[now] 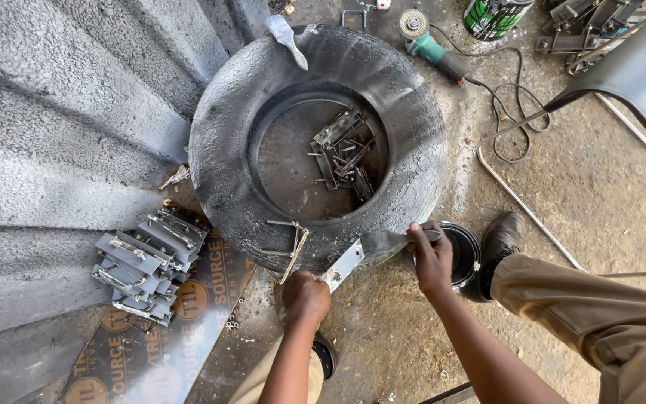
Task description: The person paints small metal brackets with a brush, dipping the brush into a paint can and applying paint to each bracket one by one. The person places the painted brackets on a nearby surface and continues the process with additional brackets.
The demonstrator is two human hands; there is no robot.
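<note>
left hand [306, 298] closed in a fist around the bare shiny end of a metal bracket [368, 251], low in the middle of the view. right hand [431, 258] pinched shut on a paintbrush [431, 234], fingers curled on the handle, bristles laid against the far grey-painted end of that bracket. bracket held tilted, lower end in the left fist, upper end touching the near wall of a tyre [218, 150]. just behind the right hand, a small black paint tin [469, 254] on the ground, partly hidden by the wrist. beside the tin, a dark shoe [501, 239] and a khaki trouser leg [592, 314] running to the right edge. second shoe [326, 355] under the left forearm.

tyre flat on the ground, dusted grey with paint, a loose bunch of metal brackets [345, 153] inside its hole. thin metal rods [293, 247] resting on the near rim, close to the left hand. another paintbrush [285, 36] lying on the far rim.

left of the tyre, a stack of grey-painted brackets [143, 262] on a brown printed board [188, 329]. beyond that, grey ribbed sheeting [54, 150] filling the left side. past the tyre, an angle grinder [431, 41] with its cable [506, 112] looping over the concrete, and a green can [491, 15] at the top edge.
</note>
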